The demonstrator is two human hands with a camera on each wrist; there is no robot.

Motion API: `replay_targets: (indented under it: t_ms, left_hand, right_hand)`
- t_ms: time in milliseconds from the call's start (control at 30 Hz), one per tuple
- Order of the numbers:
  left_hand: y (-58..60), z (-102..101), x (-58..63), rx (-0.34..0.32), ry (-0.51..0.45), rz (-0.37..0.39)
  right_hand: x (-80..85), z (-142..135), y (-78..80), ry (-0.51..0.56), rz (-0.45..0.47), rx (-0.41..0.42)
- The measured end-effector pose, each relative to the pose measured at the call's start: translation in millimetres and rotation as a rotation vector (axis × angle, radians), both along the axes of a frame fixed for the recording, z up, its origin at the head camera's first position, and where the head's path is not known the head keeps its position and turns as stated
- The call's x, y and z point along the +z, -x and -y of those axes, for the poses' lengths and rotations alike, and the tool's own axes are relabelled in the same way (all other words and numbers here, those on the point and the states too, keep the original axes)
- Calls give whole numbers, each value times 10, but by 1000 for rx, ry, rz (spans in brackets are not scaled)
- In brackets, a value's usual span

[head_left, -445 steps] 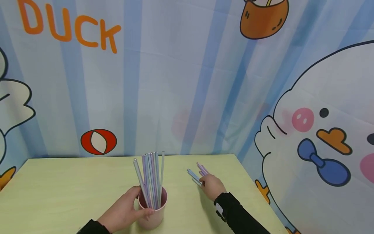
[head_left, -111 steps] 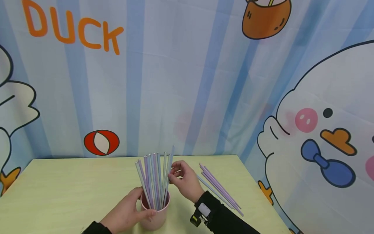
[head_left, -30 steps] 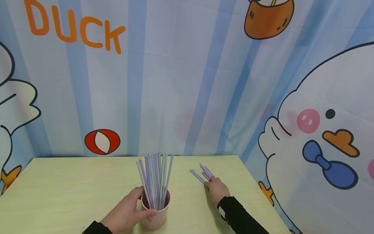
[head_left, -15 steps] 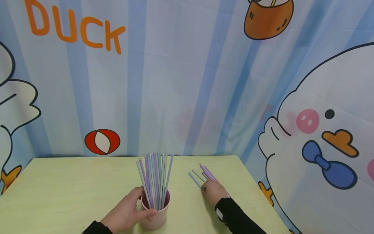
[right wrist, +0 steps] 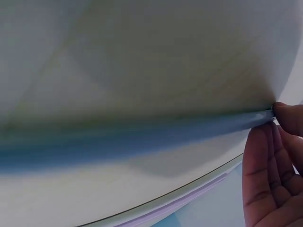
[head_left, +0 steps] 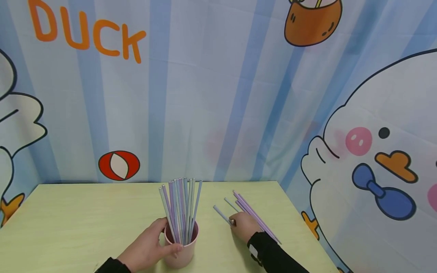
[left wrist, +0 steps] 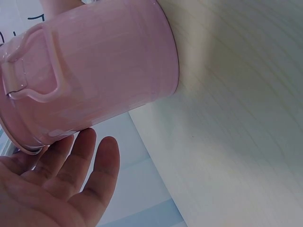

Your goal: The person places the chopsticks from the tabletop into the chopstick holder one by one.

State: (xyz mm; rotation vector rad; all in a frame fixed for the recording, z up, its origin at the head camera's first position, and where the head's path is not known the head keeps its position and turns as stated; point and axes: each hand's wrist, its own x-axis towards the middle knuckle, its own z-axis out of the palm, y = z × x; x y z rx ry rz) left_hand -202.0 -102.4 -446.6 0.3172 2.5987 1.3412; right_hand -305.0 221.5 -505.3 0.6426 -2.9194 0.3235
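Note:
My left hand point(head_left: 145, 245) holds a pink cup point(head_left: 181, 258) upright on the table, thumb on its near side and fingers around the rim. A small handle point(left wrist: 57, 66) shows on its wall in the left wrist view. Blue, purple and silvery straws point(head_left: 179, 212) stand bunched in the cup. To the right, my right hand point(head_left: 245, 226) pinches a pale blue straw point(head_left: 221, 214) between thumb and fingertips, low over the table. The right wrist view shows the pinched blue straw point(right wrist: 180, 135) running left from the fingertips point(right wrist: 258, 146).
Beyond my right hand several purple straws point(head_left: 252, 212) lie slanting on the table, beside another pale straw point(head_left: 231, 204) partly hidden by the hand. The pale yellow table point(head_left: 85, 220) meets a printed blue-striped curtain point(head_left: 191, 113) at its back edge.
My right hand has shifted left and nearer, drawing one blue straw away from the others. Longer ago, fewer straws stood in the cup. The left hand keeps its hold.

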Motion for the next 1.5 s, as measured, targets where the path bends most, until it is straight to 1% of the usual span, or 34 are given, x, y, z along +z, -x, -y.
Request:
replay_targets:
  t_ms: [100,167,267,400,467,600,733,833,1033,1200,1333,1500]
  left_hand:
    - [1,-5,3,-1,-1,-4]
    - [-2,-8,10,-1,-2,-3]
    - [-5,-8,18,0,-2,-1]
    - [-3,3,20,-3,2,-4]
    - [-1,5,18,-4,2,-3]
    - [4,1,11,0,4,5]
    - [0,4,12,5,2,11]
    - [-5,10,14,4,0,4]
    - [-7,7,16,-10,-7,-11]
    - [-7,5,10,-13,-2,-16]
    - [1,1,11,-15,5,-10]
    - [5,4,12,-17,8,-7]
  right_hand:
    - [11,25,-11,18,4,4]
    - [55,52,-24,32,21,2]
    - [167,106,-44,77,48,17]
    - [323,179,-76,157,24,54]
    - [388,211,-98,187,9,56]
    - [548,287,-153,261,38,40]
    - [714,358,-196,378,58,37]
    - [815,396,-207,489,70,32]
    - [985,473,-184,677,50,26]
    - [1193,565,-205,835,42,49]
    - [1359,631,-234,922,41,78]
    - [1662,752,-411,1020,57,130]
